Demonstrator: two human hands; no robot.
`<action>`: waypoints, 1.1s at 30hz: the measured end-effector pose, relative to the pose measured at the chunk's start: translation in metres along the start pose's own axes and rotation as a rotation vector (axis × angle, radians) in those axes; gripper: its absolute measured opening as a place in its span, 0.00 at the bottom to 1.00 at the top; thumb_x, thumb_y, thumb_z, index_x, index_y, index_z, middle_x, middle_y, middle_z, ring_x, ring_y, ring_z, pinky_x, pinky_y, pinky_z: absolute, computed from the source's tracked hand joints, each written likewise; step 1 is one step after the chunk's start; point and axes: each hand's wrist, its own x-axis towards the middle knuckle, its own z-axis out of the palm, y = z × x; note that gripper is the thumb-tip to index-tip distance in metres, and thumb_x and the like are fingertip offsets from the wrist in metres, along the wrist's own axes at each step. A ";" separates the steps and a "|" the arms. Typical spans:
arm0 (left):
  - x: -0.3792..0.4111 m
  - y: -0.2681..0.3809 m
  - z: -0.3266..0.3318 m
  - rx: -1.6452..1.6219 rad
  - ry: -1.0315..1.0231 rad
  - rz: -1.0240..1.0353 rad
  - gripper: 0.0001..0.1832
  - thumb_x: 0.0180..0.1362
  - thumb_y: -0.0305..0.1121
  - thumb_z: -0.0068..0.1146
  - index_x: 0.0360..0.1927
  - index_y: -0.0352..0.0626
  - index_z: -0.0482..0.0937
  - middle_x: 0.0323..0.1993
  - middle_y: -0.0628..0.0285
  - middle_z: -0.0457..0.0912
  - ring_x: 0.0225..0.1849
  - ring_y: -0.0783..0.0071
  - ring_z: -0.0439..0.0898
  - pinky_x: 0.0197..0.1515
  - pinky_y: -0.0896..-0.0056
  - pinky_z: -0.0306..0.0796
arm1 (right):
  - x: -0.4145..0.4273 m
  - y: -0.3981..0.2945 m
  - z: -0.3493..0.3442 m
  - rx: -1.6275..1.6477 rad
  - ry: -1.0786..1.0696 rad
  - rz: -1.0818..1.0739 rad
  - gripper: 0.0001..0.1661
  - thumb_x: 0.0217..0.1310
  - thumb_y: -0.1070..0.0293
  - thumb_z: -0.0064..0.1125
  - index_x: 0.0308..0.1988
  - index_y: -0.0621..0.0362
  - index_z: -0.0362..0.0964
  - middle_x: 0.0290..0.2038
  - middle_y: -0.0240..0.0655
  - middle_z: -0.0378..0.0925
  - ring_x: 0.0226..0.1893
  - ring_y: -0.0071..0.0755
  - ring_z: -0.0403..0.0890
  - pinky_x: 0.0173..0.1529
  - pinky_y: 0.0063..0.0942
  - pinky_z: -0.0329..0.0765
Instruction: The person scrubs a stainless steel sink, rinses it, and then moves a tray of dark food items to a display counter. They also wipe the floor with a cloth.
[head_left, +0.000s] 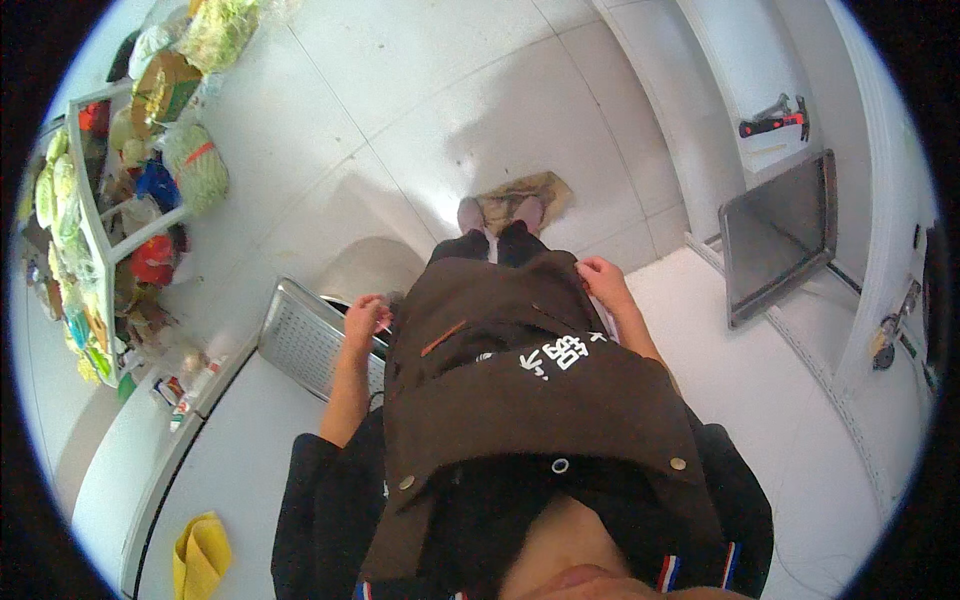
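Note:
A brown apron (525, 405) with white lettering and snap buttons covers my front over a black short-sleeved top. At its right edge, my right hand (606, 283) pinches the cloth between thumb and fingers. My left hand (367, 319) hangs by the apron's left side with curled fingers; whether it grips anything is unclear. Behind that hand lies a perforated metal tray (300, 341), partly hidden by my forearm. My shoes (471, 215) rest on a crumpled brown sheet (551, 195) on the tiled floor.
A white-framed rack (112, 247) on the left holds bagged vegetables and leafy greens (64, 187). A yellow cloth (201, 556) lies on the white surface at lower left. To my right, a dark rectangular tray (780, 244) leans near a claw hammer (772, 125) on a ledge.

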 end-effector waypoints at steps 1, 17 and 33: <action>0.001 -0.003 0.000 0.010 -0.038 0.007 0.14 0.61 0.31 0.56 0.48 0.36 0.80 0.33 0.57 0.84 0.29 0.70 0.82 0.33 0.71 0.78 | 0.006 -0.005 -0.002 0.099 -0.031 0.069 0.15 0.65 0.60 0.60 0.42 0.62 0.79 0.31 0.35 0.81 0.28 0.29 0.81 0.35 0.28 0.79; 0.088 0.161 -0.086 0.358 -0.020 0.069 0.13 0.63 0.34 0.55 0.47 0.40 0.82 0.36 0.62 0.83 0.35 0.77 0.78 0.41 0.73 0.73 | 0.012 -0.036 0.060 0.624 0.158 0.369 0.09 0.63 0.66 0.61 0.38 0.59 0.76 0.26 0.33 0.76 0.23 0.28 0.77 0.24 0.25 0.71; 0.164 0.309 -0.210 0.249 -0.010 0.071 0.16 0.62 0.35 0.56 0.50 0.37 0.80 0.33 0.62 0.81 0.34 0.70 0.80 0.39 0.71 0.74 | 0.095 -0.276 0.212 0.267 0.074 0.101 0.16 0.64 0.60 0.60 0.41 0.63 0.79 0.29 0.33 0.80 0.25 0.24 0.78 0.30 0.24 0.74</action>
